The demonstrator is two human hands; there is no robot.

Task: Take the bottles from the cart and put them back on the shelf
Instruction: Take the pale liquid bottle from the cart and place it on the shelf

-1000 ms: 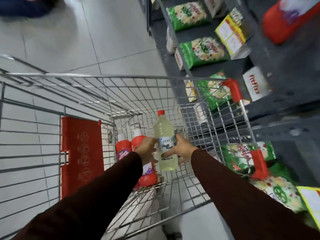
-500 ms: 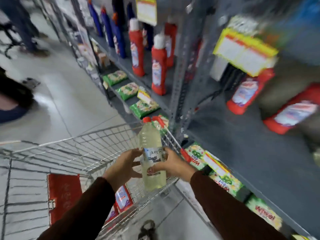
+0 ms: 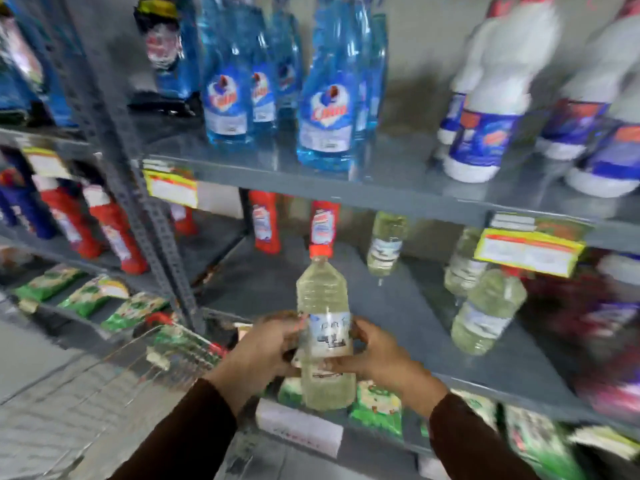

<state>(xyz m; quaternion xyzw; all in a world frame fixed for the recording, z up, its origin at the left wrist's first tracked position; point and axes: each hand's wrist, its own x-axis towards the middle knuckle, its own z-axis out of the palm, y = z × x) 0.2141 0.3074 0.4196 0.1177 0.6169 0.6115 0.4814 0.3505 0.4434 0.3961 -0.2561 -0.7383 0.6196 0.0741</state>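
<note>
A clear bottle of pale yellow liquid (image 3: 323,306) with a red cap and a white label stands upright in both hands. My left hand (image 3: 263,344) grips its left side and my right hand (image 3: 377,351) grips its right side. The bottle is in front of the middle grey shelf (image 3: 270,285), near its front edge. Three matching pale bottles (image 3: 485,313) stand further right and back on that shelf. A corner of the wire cart (image 3: 173,348) shows at lower left; the cart's inside is out of view.
Red bottles (image 3: 266,223) stand at the back of the middle shelf. Blue bottles (image 3: 325,98) and white bottles (image 3: 485,109) fill the upper shelf. Green packets (image 3: 374,403) lie on the lower shelf. A grey upright post (image 3: 138,188) stands left. Yellow price tags (image 3: 526,251) hang on shelf edges.
Both hands lifted the bottle out of the cart and carried it up to the shelf. My view swung from the cart to the shelves.
</note>
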